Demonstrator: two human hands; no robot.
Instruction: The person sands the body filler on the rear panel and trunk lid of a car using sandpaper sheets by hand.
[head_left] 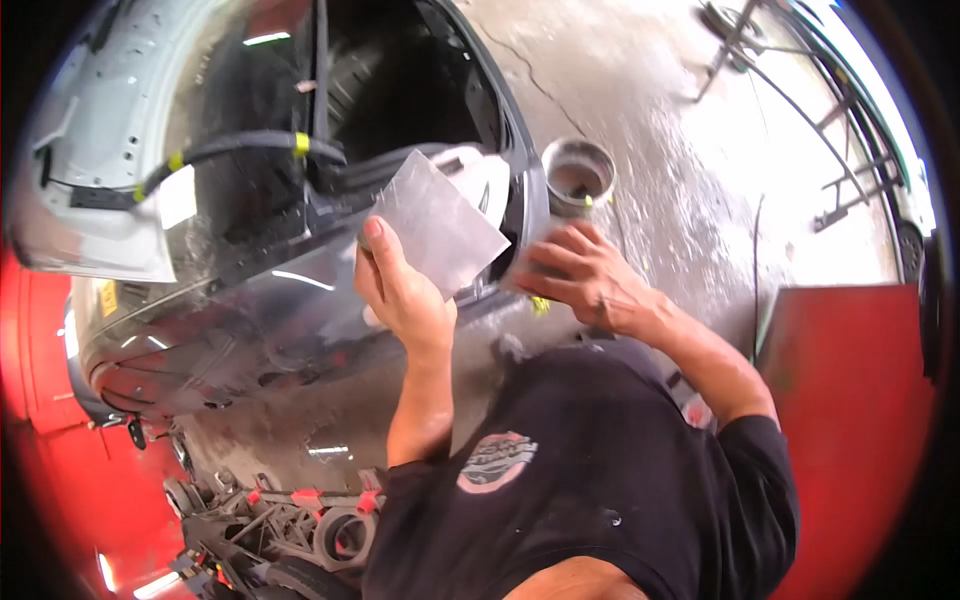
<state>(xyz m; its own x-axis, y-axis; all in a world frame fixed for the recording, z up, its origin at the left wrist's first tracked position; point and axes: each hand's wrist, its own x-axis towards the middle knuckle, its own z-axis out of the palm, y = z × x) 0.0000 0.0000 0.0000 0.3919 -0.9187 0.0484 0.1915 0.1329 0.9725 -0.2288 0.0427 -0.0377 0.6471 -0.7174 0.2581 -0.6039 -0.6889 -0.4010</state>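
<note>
My left hand grips a flat grey square plate by its lower left corner, thumb on top. The plate is tilted, with pale smears on its face. Beside it, my right hand is at the rear edge of the dark car, fingers bent and slightly blurred. Something greyish shows under those fingers, but I cannot make out what it is. White patches mark the car's body just behind the plate.
A round metal container stands beyond my right hand. A dark strip with yellow tape lies across the car. Car parts are on the floor at lower left. A red panel is at right, a metal stand at upper right.
</note>
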